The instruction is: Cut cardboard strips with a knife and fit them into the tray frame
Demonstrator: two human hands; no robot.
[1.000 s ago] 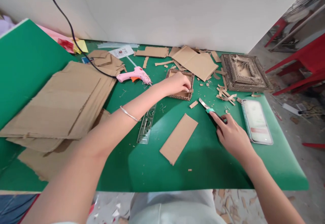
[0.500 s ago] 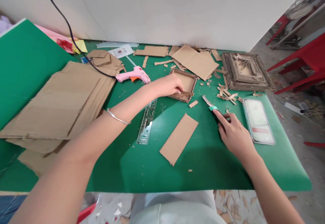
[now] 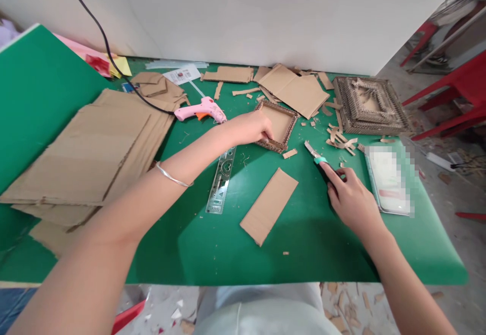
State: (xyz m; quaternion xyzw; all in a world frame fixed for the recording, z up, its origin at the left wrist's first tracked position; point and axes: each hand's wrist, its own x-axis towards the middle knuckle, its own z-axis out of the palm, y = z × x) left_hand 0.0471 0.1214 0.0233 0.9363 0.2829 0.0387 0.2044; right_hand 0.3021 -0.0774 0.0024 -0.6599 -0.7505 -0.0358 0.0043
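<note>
Green tabletop (image 3: 212, 254) holds a shallow cardboard tray (image 3: 279, 122); at its near wall, the left hand (image 3: 255, 126) pinches, apparently on a strip, jutting half a second earlier, now barely discernible and seemingly lined up. Right of the tray, the right hand (image 3: 353, 198) grips a cutter (image 3: 321, 160).

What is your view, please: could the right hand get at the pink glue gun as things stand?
Probably not readily: the right hand holds the cutter, and the left hand and forearm lie across the direct way to the pink glue gun.
</note>
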